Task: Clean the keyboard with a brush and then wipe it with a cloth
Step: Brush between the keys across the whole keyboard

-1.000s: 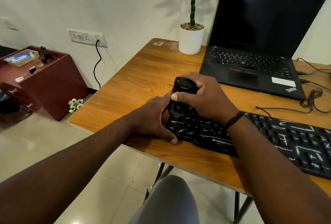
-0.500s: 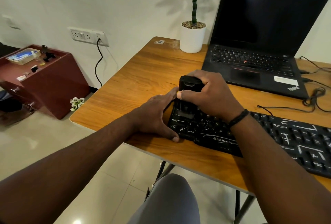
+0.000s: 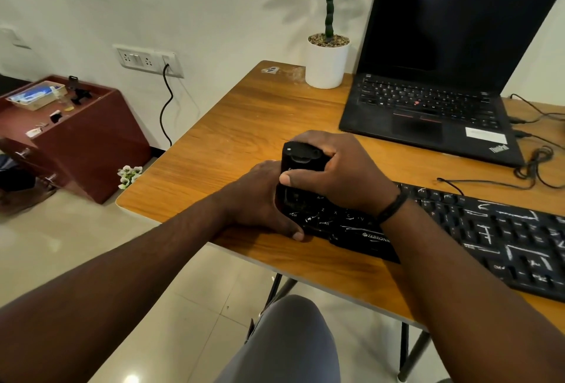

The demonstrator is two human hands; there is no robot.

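A black keyboard [image 3: 477, 229] with white streaks on its keys lies along the near edge of the wooden desk [image 3: 232, 138]. My right hand [image 3: 339, 174] grips a black brush [image 3: 301, 157] and holds it upright on the keyboard's left end. My left hand [image 3: 263, 199] holds the keyboard's left edge, thumb on its front corner. The bristles are hidden between the hands. No cloth is in view.
An open black laptop [image 3: 434, 107] stands at the back of the desk, beside a white potted plant [image 3: 327, 61]. Cables [image 3: 535, 165] lie at the right. A dark red cabinet [image 3: 76, 135] with small items stands on the floor at the left.
The brush and my right hand have shifted slightly away from me over the keyboard's left end. My left hand has stayed on the keyboard's edge.
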